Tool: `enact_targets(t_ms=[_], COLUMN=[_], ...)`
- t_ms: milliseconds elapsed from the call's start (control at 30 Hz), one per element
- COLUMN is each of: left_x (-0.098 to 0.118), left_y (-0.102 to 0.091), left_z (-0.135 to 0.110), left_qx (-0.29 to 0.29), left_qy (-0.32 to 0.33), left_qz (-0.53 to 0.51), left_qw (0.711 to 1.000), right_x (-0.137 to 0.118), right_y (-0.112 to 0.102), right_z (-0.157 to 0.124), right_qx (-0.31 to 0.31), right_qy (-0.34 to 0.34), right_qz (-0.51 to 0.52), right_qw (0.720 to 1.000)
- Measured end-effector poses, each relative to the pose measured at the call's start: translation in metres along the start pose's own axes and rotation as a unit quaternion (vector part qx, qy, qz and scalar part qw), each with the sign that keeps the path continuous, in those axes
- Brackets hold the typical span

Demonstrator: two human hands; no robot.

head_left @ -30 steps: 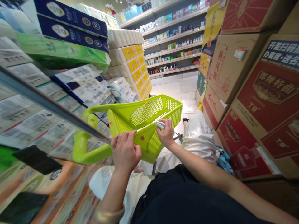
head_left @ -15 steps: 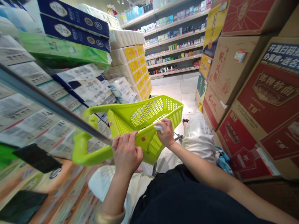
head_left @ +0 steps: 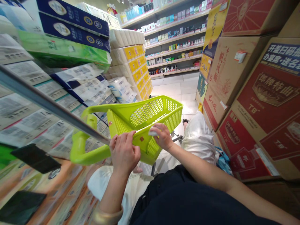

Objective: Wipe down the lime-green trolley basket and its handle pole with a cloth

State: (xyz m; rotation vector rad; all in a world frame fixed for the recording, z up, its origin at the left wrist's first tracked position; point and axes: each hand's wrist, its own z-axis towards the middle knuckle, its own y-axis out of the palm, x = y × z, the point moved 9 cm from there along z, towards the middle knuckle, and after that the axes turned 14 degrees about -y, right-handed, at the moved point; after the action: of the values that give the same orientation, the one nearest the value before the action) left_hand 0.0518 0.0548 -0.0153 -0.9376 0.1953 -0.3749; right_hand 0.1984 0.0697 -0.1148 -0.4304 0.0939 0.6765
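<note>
A lime-green plastic shopping cart point(head_left: 150, 114) with perforated sides stands in front of me, its looped handle to the left. My left hand point(head_left: 124, 152) is closed over the cart's near rim, close to the handle. A long metal pole point(head_left: 53, 107) slants from the left edge to my left fingers; whether they touch it I cannot tell. In my right hand point(head_left: 162, 136) is a small folded white wipe point(head_left: 153, 132), pinched against the near side of the cart by the rim. Its lower part is hidden by the fingers.
Stacked tissue packs point(head_left: 72, 28) rise on the left. Red and brown cartons point(head_left: 269, 84) line the right side. Shelves point(head_left: 175, 47) of small boxes and bottles stand beyond the tiled floor point(head_left: 173, 89). A dark flat panel point(head_left: 35, 157) is at lower left.
My right hand has slid left along the cart's rim with the white wipe, nearer my left hand. The left hand keeps its hold, and the view has shifted slightly.
</note>
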Motion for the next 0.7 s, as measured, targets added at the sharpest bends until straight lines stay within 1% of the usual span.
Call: enact_targets(t_ms=[33, 67, 100, 133, 167, 233, 333, 367, 400, 433, 500, 567, 600, 633, 667, 700], left_x=[-0.001, -0.001, 0.0, 0.0, 0.001, 0.003, 0.004, 0.003, 0.003, 0.002, 0.001, 0.001, 0.001, 0.001, 0.001, 0.001], left_y=[0.0, 0.001, 0.001, 0.002, 0.002, 0.002, 0.002, 0.002, 0.002, 0.001, 0.001, 0.001, 0.001, 0.001, 0.001, 0.001], left_z=[0.0, 0.0, 0.0, 0.0, 0.0, 0.0, 0.0, 0.001, 0.001, 0.001, 0.0, 0.0, 0.0, 0.0, 0.0, -0.001], left_qx=[-0.001, -0.002, -0.002, -0.002, -0.001, 0.001, 0.002, 0.004, 0.005, 0.007, 0.01, 0.009, 0.007, 0.005, 0.003, 0.003], left_qy=[-0.002, -0.004, -0.004, -0.004, -0.004, -0.005, -0.005, -0.005, -0.004, -0.002, 0.0, -0.001, -0.004, -0.006, -0.009, -0.011], left_qz=[-0.005, -0.008, -0.009, -0.008, -0.004, 0.003, 0.01, 0.012, 0.012, 0.011, 0.007, 0.002, 0.0, 0.0, 0.0, 0.001], left_qw=[1.0, 1.0, 1.0, 1.0, 1.0, 1.0, 1.0, 1.0, 1.0, 1.0, 1.0, 1.0, 1.0, 1.0, 1.0, 1.0], right_x=[0.019, 0.032, 0.041, 0.044, 0.042, 0.024, -0.014, -0.022, -0.024, -0.021, 0.001, 0.035, 0.048, 0.057, 0.059, 0.056], right_y=[-0.006, -0.011, -0.014, -0.015, -0.015, -0.008, 0.011, 0.015, 0.016, 0.014, 0.003, -0.014, -0.02, -0.024, -0.025, -0.024], right_z=[-0.007, -0.011, -0.014, -0.016, -0.015, -0.009, 0.004, 0.007, 0.007, 0.006, 0.0, -0.009, -0.012, -0.015, -0.016, -0.016], right_qx=[0.006, 0.009, 0.015, 0.023, 0.031, 0.042, 0.012, 0.0, -0.008, -0.01, 0.0, 0.032, 0.04, 0.047, 0.051, 0.051], right_qy=[0.039, 0.066, 0.089, 0.107, 0.117, 0.113, 0.032, 0.002, -0.022, -0.034, -0.023, 0.047, 0.078, 0.102, 0.115, 0.118], right_qz=[-0.025, -0.041, -0.051, -0.059, -0.063, -0.06, -0.009, 0.012, 0.03, 0.041, 0.041, 0.003, -0.015, -0.03, -0.04, -0.044], right_qw=[0.999, 0.997, 0.995, 0.992, 0.991, 0.991, 0.999, 1.0, 0.999, 0.999, 0.999, 0.998, 0.996, 0.993, 0.991, 0.991])
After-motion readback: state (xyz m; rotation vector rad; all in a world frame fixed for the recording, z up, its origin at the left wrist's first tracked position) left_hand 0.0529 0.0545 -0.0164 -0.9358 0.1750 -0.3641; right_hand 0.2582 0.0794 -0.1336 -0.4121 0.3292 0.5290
